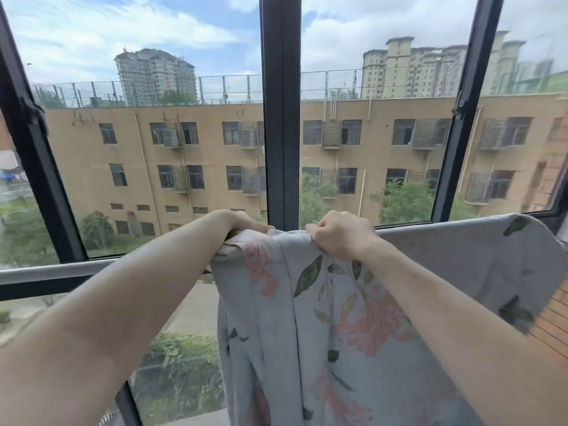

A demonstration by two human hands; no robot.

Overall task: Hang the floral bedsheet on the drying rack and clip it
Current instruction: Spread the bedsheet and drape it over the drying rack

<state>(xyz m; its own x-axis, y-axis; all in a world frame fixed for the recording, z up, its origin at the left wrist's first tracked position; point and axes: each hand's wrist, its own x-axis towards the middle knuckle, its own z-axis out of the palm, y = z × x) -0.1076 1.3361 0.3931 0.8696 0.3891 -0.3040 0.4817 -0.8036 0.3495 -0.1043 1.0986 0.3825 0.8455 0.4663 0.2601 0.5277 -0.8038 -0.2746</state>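
Head view: I see both hands gripping the bedsheet at the rail.

My left hand (238, 224) curls round the bunched edge of the pale blue-grey bedsheet with pink flowers and green leaves (310, 318); my right hand (341, 233) pinches its top fold just beside. The sheet drapes over the grey metal rail (55, 272) before the dark-framed window (281, 112).

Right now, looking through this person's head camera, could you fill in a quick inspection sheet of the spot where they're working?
Surface: grey rail running along the window.
Job's things: floral bedsheet draped over the rail; no clips seen.
Clutter: nothing seen.
Grippers: left hand and right hand both grip the sheet's top fold.
Cables: nothing seen.
Surroundings: dark window frame, tan building outside, trees, cloudy sky.
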